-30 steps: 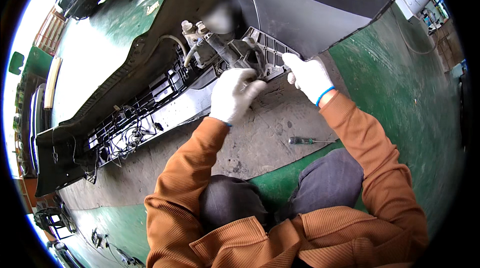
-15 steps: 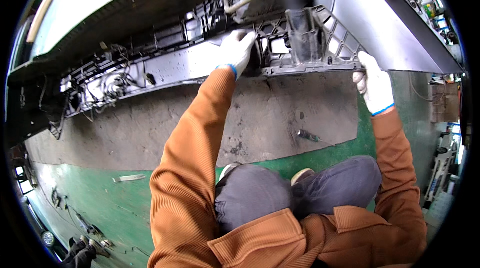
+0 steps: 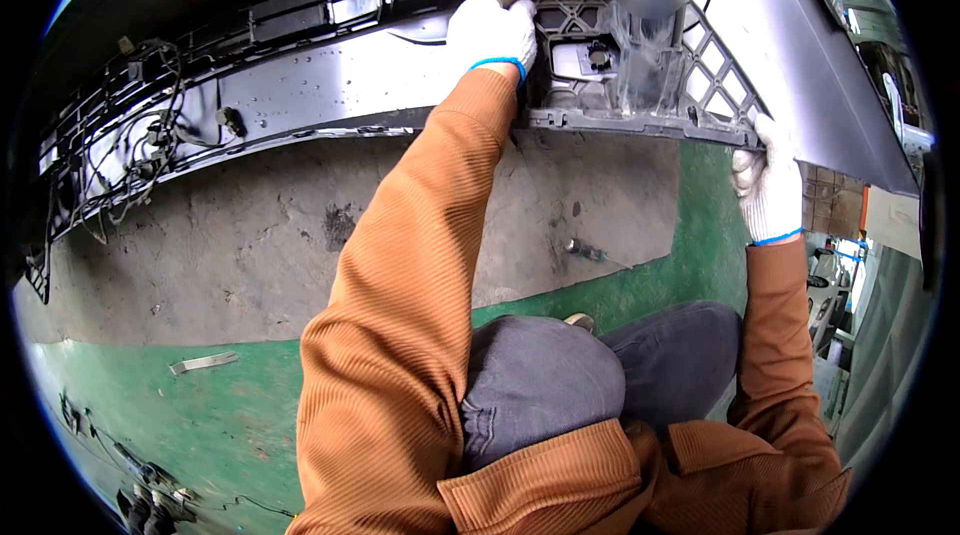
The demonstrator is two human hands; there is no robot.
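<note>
A long car bumper (image 3: 335, 75) stretches across the upper part of the head view, its inner side toward me. Black ribbed plastic (image 3: 606, 122) with lattice openings runs along its right part. My left hand (image 3: 492, 30), in a white glove with a blue cuff, reaches in beside the lattice. Its fingers curl down at the left end of that plastic; what their tips hold is partly hidden. Farther right, my right hand (image 3: 768, 185), gloved the same way, is closed round the near right corner of the black plastic, thumb on top.
A grey mat (image 3: 420, 255) lies under the bumper on a green floor (image 3: 260, 415). On the mat rests a screwdriver (image 3: 586, 251); a flat metal strip (image 3: 204, 363) lies at left. Loose wiring (image 3: 150, 140) hangs inside the bumper's left end. Cords and a tool lie lower left.
My view has shifted, so the bumper appears higher and larger. My left hand has turned and bent further over the plastic. The right hand keeps its hold at the corner.
</note>
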